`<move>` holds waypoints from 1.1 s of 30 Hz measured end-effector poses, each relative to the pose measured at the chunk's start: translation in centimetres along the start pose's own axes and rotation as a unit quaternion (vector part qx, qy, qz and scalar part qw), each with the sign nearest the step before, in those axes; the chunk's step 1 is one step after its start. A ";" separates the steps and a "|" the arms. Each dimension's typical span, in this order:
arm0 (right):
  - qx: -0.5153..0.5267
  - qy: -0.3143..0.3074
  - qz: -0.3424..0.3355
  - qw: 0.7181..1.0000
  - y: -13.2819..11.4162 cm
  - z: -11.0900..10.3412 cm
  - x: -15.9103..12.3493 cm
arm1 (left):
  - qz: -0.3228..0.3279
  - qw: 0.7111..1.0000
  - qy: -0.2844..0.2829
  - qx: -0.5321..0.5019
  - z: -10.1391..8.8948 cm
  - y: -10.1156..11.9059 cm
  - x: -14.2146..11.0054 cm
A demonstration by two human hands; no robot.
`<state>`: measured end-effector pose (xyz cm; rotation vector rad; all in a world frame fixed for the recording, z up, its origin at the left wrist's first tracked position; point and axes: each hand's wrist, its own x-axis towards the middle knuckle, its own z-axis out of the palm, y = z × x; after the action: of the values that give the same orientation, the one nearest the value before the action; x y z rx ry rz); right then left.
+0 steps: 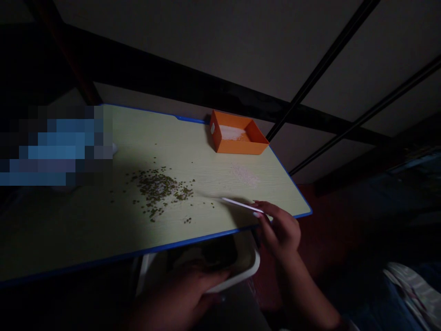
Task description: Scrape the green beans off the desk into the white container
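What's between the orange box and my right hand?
In the head view, a patch of pale grains lies between the orange box and your right hand.

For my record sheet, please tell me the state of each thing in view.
Orange box: open-topped
Pale grains: some in the box, some spread on the table
Green pieces: scattered, denser in the middle
Thin white stick: held in the right hand
White tub: open-topped, rim held by the left hand
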<state>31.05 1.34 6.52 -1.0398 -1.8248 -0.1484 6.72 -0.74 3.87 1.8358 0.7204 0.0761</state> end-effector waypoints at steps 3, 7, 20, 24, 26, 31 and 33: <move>0.051 -0.029 -0.008 0.998 0.5 0.9 1.0 | 0.009 1.000 -0.001 0.000 0.1 -0.1 0.0; 0.088 -0.061 -0.020 0.994 0.4 1.0 1.6 | 0.020 1.000 0.006 0.000 0.3 -0.4 -0.1; 0.142 -0.101 0.001 0.985 -0.3 -1.9 -0.6 | 0.007 1.000 -0.002 0.023 0.6 -0.9 0.0; 0.099 0.001 0.149 0.984 0.5 -1.5 -0.2 | 0.008 0.999 -0.001 0.031 0.4 -0.6 0.0; 0.110 0.029 0.236 0.965 1.3 -1.0 0.4 | 0.011 0.999 0.002 0.032 0.4 -0.6 0.0; 0.194 -0.045 0.337 0.920 2.2 0.8 1.6 | 0.016 0.999 0.002 0.032 0.6 -0.8 0.2; 0.215 -0.067 0.338 0.914 1.8 1.3 1.8 | 0.015 0.999 0.002 0.032 0.6 -0.9 0.2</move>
<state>31.13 4.23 6.69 -1.3069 -1.4159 0.7248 6.75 -0.98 2.82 1.9094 0.7051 0.0780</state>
